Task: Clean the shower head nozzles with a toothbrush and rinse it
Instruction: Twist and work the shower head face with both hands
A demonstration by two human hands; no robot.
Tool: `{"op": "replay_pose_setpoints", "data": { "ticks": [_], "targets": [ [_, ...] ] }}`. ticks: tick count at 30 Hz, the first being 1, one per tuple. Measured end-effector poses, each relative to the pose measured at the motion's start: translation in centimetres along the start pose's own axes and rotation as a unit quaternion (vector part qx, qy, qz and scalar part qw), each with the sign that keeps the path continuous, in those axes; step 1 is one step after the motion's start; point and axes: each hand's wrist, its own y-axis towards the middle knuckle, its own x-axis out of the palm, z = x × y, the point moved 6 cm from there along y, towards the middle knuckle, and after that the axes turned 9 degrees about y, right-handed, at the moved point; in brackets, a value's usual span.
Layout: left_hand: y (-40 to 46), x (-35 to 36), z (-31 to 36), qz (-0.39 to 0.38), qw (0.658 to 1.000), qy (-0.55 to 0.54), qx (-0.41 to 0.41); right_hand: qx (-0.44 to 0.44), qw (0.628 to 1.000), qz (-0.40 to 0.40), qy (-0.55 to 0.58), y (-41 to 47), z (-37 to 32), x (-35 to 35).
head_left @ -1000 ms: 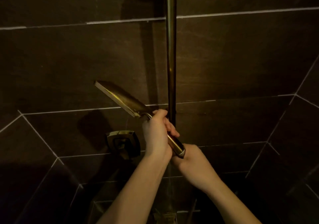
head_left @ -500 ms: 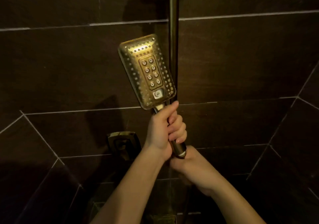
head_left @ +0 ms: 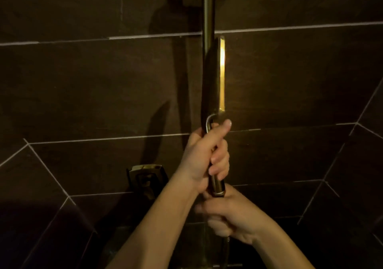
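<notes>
A brass hand-held shower head (head_left: 219, 74) stands upright and edge-on, so its nozzle face is hidden. My left hand (head_left: 207, 154) grips its handle, thumb pointing up toward the head. Just below the handle's end, my right hand (head_left: 230, 217) is curled around the hose connection (head_left: 226, 241); its fingers look blurred. No toothbrush is in view.
A vertical brass slide rail (head_left: 208, 16) runs up the dark tiled wall (head_left: 83, 86) right behind the shower head. A square brass valve fitting (head_left: 145, 175) is mounted on the wall to the left of my hands. The light is dim.
The shower head went from tilted left, to showing its nozzle face, to edge-on now. My left hand turned the handle while my right hand stayed at the hose end.
</notes>
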Motion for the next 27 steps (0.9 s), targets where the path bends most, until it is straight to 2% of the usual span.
{"op": "replay_pose_setpoints", "data": {
  "ticks": [2, 3, 5, 7, 10, 13, 14, 15, 16, 18, 20, 21, 23, 24, 27],
  "targets": [
    [-0.7, -0.7, 0.1, 0.163, 0.981, 0.098, 0.048, -0.058, 0.986, 0.097, -0.119, 0.1, -0.8, -1.5],
    [-1.2, -0.8, 0.0, 0.213, 0.97, 0.096, 0.065, -0.088, 0.972, 0.132, -0.174, 0.0, -1.4, -2.0],
    [-1.5, -1.3, -0.6, 0.243, 0.966, 0.062, 0.064, -0.11, 0.955, 0.157, -0.228, -0.3, -1.9, -2.4],
    [-1.2, -1.9, -0.9, 0.203, 0.978, 0.033, 0.031, -0.083, 0.968, 0.13, -0.198, -0.7, -1.9, -2.3],
    [-0.4, -1.8, -0.4, 0.056, 0.997, -0.051, 0.021, 0.011, 0.994, 0.038, -0.1, -1.3, -1.3, -1.4],
    [0.2, -0.6, 0.7, -0.094, 0.985, -0.144, 0.026, 0.076, 0.997, -0.015, -0.03, -1.5, -0.9, -0.6],
    [0.4, -0.1, 1.1, -0.12, 0.98, -0.158, 0.023, 0.078, 0.997, -0.013, -0.02, -1.3, -1.1, -0.5],
    [0.6, 0.1, 1.2, -0.109, 0.981, -0.158, 0.009, 0.07, 0.997, 0.004, -0.025, -1.1, -1.4, -0.6],
    [1.0, -0.1, 1.1, -0.058, 0.989, -0.135, 0.0, 0.052, 0.997, 0.039, -0.046, -0.8, -1.7, -1.0],
    [1.1, -1.0, 0.9, 0.11, 0.992, -0.055, 0.0, -0.027, 0.98, 0.128, -0.149, -0.4, -2.9, -1.9],
    [0.4, -1.7, 0.8, 0.25, 0.968, -0.007, 0.023, -0.095, 0.939, 0.204, -0.26, -0.2, -3.6, -2.4],
    [0.2, -1.8, 0.8, 0.284, 0.958, 0.0, 0.035, -0.109, 0.927, 0.229, -0.277, -0.2, -3.7, -2.7],
    [0.1, -1.8, 0.9, 0.292, 0.955, 0.018, 0.051, -0.126, 0.924, 0.232, -0.277, -0.1, -3.8, -2.6],
    [0.2, -1.8, 1.2, 0.269, 0.961, 0.027, 0.059, -0.135, 0.928, 0.213, -0.274, 0.1, -3.9, -2.2],
    [0.7, -1.3, 2.6, 0.096, 0.992, -0.009, 0.08, -0.114, 0.975, 0.107, -0.16, 0.0, -4.0, -1.5]
  ]
}}
